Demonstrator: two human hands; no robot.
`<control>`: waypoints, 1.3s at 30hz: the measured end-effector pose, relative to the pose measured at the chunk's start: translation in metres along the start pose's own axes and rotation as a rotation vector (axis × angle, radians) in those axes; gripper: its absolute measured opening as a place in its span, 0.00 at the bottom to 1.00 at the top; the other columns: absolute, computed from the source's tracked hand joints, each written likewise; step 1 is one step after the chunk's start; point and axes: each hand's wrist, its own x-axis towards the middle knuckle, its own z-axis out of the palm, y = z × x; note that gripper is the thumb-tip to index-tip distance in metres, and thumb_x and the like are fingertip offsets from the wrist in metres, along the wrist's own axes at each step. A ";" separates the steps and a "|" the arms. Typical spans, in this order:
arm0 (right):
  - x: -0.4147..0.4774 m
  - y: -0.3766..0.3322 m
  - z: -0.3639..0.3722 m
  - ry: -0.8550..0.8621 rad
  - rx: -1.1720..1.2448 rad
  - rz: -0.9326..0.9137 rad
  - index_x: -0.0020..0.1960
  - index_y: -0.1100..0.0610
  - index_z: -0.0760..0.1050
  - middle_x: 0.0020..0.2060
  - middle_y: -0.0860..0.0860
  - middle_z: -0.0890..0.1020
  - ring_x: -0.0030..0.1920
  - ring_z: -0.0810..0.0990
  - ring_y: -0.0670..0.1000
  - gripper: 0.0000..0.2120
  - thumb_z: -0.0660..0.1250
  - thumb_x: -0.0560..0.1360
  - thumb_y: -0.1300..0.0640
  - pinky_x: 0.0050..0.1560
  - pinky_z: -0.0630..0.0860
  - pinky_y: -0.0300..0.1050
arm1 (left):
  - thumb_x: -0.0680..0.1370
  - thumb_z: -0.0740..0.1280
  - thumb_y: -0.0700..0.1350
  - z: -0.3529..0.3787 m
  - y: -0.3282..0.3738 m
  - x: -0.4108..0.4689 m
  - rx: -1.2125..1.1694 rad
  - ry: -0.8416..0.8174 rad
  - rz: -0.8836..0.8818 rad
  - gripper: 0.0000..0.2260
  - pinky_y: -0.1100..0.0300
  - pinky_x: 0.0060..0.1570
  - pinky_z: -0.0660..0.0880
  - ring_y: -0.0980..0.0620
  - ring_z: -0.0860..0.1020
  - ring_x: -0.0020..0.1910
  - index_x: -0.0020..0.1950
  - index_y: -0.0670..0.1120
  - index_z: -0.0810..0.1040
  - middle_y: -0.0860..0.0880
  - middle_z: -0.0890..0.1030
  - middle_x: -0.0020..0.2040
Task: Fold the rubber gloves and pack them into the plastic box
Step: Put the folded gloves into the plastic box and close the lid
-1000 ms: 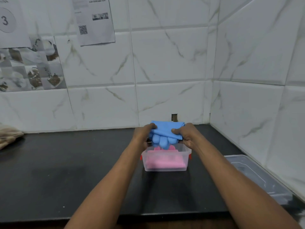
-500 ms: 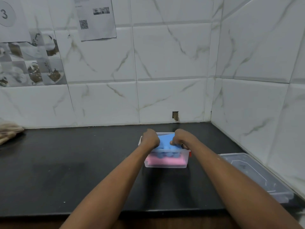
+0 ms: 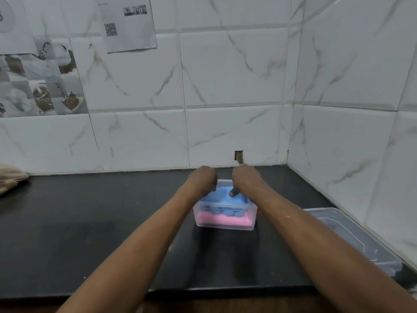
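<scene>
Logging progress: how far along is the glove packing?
Done: pink glove lies folded at the bottom of the box. In hand: left hand and right hand press the folded blue glove in on top. Left: the lid lies beside the box on the counter.

Your only view comes from the camera on your head, looking forward and down across the black counter (image 3: 90,233) toward the tiled wall (image 3: 225,86) at the far side. It sits high and back from the work, so both forearms run in from the near edge and meet at the plastic box (image 3: 225,224), which lies just below the middle of the picture. The wide lens bends the tile lines. On the right you see the side wall (image 3: 361,109) join the far wall at the corner; on the left the counter runs out of frame. No second view shares this scene.
</scene>
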 end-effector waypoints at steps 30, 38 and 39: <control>-0.008 0.006 0.019 -0.294 0.108 -0.097 0.67 0.60 0.74 0.62 0.57 0.79 0.59 0.79 0.56 0.19 0.66 0.77 0.61 0.60 0.76 0.48 | 0.73 0.71 0.38 0.012 -0.011 0.002 0.062 -0.408 0.012 0.26 0.60 0.39 0.73 0.46 0.77 0.52 0.68 0.52 0.70 0.46 0.74 0.64; -0.027 0.013 0.002 -0.129 0.244 -0.136 0.65 0.61 0.75 0.56 0.58 0.82 0.45 0.83 0.55 0.21 0.72 0.74 0.58 0.46 0.78 0.45 | 0.70 0.76 0.43 -0.003 -0.016 -0.010 0.012 -0.243 0.045 0.23 0.58 0.49 0.72 0.46 0.76 0.52 0.65 0.49 0.78 0.44 0.76 0.61; -0.031 0.018 -0.001 -0.070 0.341 -0.132 0.64 0.62 0.76 0.51 0.58 0.83 0.41 0.84 0.55 0.19 0.72 0.74 0.60 0.43 0.79 0.44 | 0.70 0.77 0.43 -0.009 -0.019 -0.013 -0.037 -0.159 0.044 0.21 0.59 0.50 0.71 0.46 0.77 0.54 0.63 0.48 0.80 0.44 0.77 0.60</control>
